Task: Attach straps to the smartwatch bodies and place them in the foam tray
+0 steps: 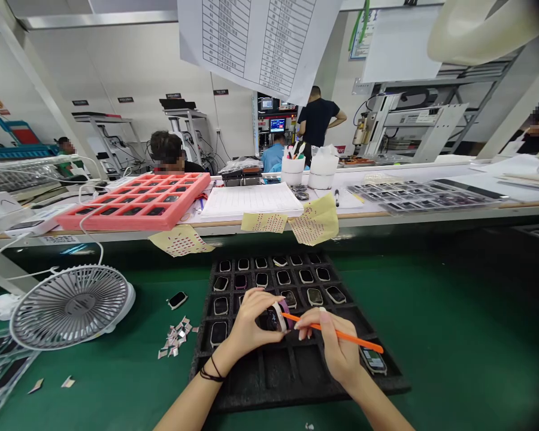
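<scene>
My left hand (251, 320), with a black band on the wrist, grips a watch case (276, 317) by its edges, tilted up on its side. Something purple shows right beside the case. In my right hand (335, 341) is a thin orange stick (353, 339), held like a pen, its tip against the edge of the case. Both hands are over a black foam tray (276, 386) whose compartments hold several watch cases. At the tray's right edge lies a watch with a lit screen (374, 361).
A grey fan (78, 306) stands at the left. Small silvery pieces (175, 338) and a single watch (177, 300) lie on the green mat (440, 359). The shelf above bears a pink foam tray (161, 221), papers (251, 199) and a clear tray (426, 196). Several people are farther back.
</scene>
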`<state>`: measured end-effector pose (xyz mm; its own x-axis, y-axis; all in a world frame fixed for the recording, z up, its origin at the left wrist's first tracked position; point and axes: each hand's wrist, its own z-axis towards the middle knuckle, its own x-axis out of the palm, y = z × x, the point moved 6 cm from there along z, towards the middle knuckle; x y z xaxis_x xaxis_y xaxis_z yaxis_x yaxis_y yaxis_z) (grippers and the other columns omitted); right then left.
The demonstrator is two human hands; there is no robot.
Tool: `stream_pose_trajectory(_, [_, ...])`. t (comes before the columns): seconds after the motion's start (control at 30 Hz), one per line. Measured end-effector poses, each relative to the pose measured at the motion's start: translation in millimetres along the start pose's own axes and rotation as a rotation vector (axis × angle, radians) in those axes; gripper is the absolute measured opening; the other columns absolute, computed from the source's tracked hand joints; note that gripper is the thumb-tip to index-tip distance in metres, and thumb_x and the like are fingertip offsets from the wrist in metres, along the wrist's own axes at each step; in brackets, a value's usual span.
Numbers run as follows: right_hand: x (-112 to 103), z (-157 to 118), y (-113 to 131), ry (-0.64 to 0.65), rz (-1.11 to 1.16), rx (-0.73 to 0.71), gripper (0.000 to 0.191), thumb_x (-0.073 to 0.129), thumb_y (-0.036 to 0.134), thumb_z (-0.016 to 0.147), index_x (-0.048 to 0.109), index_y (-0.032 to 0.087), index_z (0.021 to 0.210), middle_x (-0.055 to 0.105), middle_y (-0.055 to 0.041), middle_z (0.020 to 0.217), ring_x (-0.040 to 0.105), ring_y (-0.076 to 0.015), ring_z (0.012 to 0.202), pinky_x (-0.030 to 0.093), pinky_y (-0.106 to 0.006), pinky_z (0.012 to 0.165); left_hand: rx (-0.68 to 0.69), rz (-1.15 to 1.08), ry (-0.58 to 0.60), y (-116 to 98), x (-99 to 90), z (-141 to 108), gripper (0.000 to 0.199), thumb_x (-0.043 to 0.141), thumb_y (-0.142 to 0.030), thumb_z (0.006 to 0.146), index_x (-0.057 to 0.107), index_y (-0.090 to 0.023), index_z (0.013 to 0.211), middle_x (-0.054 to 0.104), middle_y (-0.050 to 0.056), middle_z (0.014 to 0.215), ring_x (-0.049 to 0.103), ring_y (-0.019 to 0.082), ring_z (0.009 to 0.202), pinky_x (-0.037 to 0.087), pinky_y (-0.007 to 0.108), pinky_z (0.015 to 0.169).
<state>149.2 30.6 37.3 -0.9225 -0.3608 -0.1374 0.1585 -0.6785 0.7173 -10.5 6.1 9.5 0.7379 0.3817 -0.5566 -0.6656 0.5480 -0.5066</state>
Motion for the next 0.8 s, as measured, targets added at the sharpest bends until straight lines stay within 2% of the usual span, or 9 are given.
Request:
stream_pose_trajectory(0.4, [1.3,4.3,-0.2,0.009,-0.025,0.039,0.044,0.032,0.025,0.099,0.066,0.018,0.073,0.063,-0.0028,0.062,0.058,-0.0121,0.049,0.047,-0.024,0.049,0.005,0.038,-0.007,0.0,1.7,-0.4,0.054,0.072,-0.016,0.061,0.06,-0.021,0.113,0.071,0.006,0.099,0.066,0.023,0.091,0.043,0.046,0.095])
stream_pose_trajectory(0.53, [-6.2,0.1,-6.3,-0.031,0.041,0.057,0.039,0.031,0.026,0.099,0.067,0.02,0.086,0.069,-0.004,0.072,0.064,-0.0148,0.06,0.052,-0.026,0.057,-0.031,0.045,-0.01,-3.7,-2.1,4.1,0.052,0.073,-0.018,0.063,0.06,-0.021,0.113,0.07,0.007,0.103,0.064,0.024,0.097,0.043,0.045,0.095])
stream_pose_trajectory(0.6, [-9.4,-2.0,-12.8,-0.07,0.022,0.128,0.031,0.038,0.028,0.098,0.064,0.02,0.082,0.072,-0.0058,0.086,0.068,-0.0175,0.077,0.054,-0.03,0.071,-0.039,0.074,-0.03,-8.8,-5.5,6.4,0.049,0.075,-0.022,0.064,0.061,-0.02,0.111,0.069,0.008,0.106,0.062,0.026,0.101,0.044,0.044,0.093])
stream_pose_trajectory(0.67, [-6.2,-4.6,-23.1,-0.052,0.031,0.264,0.021,0.054,0.031,0.091,0.053,0.02,0.073,0.069,-0.0076,0.102,0.066,-0.0208,0.094,0.053,-0.034,0.082,-0.044,0.126,-0.039,-15.0,-6.7,7.7,0.047,0.075,-0.024,0.064,0.062,-0.02,0.109,0.066,0.009,0.109,0.059,0.027,0.105,0.044,0.044,0.093])
stream_pose_trajectory(0.73, [3.0,-8.5,-34.0,0.016,0.115,0.416,0.031,0.069,0.033,0.079,0.041,0.021,0.07,0.066,-0.0078,0.105,0.064,-0.0215,0.094,0.054,-0.032,0.077,-0.046,0.175,-0.025,-21.5,-4.4,7.6,0.046,0.073,-0.02,0.064,0.062,-0.02,0.109,0.064,0.009,0.111,0.058,0.027,0.107,0.044,0.045,0.094])
stream_pose_trajectory(0.8, [10.5,-11.9,-40.5,0.058,0.198,0.507,0.042,0.073,0.036,0.073,0.034,0.022,0.069,0.062,-0.0021,0.084,0.061,-0.0161,0.073,0.051,-0.025,0.06,-0.053,0.197,-0.007,-27.3,-0.6,6.4,0.048,0.071,-0.017,0.066,0.06,-0.021,0.113,0.063,0.01,0.113,0.058,0.027,0.107,0.045,0.045,0.093])
